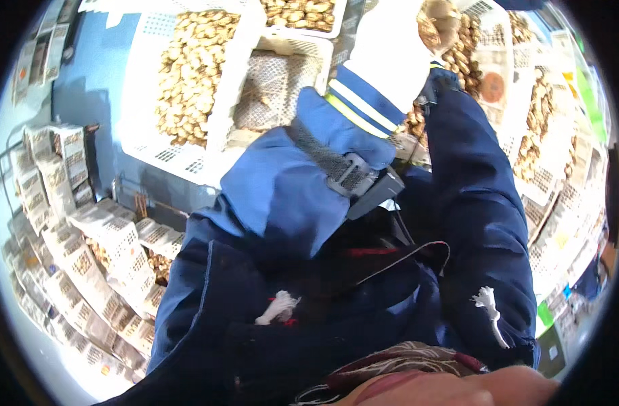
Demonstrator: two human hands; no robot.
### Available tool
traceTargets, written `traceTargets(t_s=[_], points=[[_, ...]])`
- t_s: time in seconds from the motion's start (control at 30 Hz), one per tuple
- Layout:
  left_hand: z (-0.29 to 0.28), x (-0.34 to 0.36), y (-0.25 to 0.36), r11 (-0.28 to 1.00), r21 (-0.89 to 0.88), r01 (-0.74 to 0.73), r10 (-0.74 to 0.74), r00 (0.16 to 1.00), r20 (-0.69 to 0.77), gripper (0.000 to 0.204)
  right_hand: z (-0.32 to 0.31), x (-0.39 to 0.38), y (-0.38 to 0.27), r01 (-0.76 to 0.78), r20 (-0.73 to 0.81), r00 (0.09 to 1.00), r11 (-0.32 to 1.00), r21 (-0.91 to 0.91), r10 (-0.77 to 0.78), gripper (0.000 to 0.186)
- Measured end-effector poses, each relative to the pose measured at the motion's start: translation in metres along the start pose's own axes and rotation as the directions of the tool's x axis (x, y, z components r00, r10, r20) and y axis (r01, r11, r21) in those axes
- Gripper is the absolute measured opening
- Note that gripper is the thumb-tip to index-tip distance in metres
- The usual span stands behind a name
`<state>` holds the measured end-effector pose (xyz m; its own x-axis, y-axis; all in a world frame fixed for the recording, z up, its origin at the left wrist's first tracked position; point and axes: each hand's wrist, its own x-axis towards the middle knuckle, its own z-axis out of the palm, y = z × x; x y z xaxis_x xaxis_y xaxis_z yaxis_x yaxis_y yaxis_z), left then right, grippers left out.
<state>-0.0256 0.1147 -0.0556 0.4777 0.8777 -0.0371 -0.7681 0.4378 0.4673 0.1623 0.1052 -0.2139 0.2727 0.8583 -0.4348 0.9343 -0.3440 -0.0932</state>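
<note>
My left hand (389,47) wears a white glove with a navy, white and yellow striped cuff. It reaches over a white crate on the right, washed out by glare, and its fingers cannot be made out. Close beside it, at the top edge, is my right hand (447,27), blurred and brownish. It is over the tan-brown oval pieces (466,57) in that crate; whether it grips any is unclear. A black strap with a buckle (353,177) circles my left sleeve.
A white crate (142,84) full of pale oval pieces (191,74) stands left, beside a crate with a mesh-patterned bottom (269,84). Another filled crate (299,30) sits behind. Stacked crates (96,260) line the left, with more crates (546,189) at right.
</note>
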Motion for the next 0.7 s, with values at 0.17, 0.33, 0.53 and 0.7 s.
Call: traceTargets(t_s=[0.17,0.33,0.53,0.7], points=[[-0.003,-0.006,0.013,0.996,0.071,-0.058,0.061,0.997,-0.037,0.023,0.002,0.005,-0.007,0.035,-0.007,0.999,0.999,0.001,-0.035,0.051],[-0.006,-0.010,0.026,0.992,0.098,-0.078,0.085,0.994,-0.074,0.023,0.002,0.009,-0.020,0.071,0.000,0.997,0.997,-0.006,-0.071,0.051],[0.004,-0.016,0.020,0.980,0.171,-0.098,0.110,0.992,-0.067,0.023,0.000,0.006,-0.009,0.053,0.017,0.998,0.998,-0.030,-0.053,0.051],[0.009,-0.023,0.018,0.948,0.286,-0.138,0.162,0.985,-0.062,0.023,-0.002,0.010,-0.008,0.060,0.065,0.996,0.997,-0.043,-0.057,0.051]])
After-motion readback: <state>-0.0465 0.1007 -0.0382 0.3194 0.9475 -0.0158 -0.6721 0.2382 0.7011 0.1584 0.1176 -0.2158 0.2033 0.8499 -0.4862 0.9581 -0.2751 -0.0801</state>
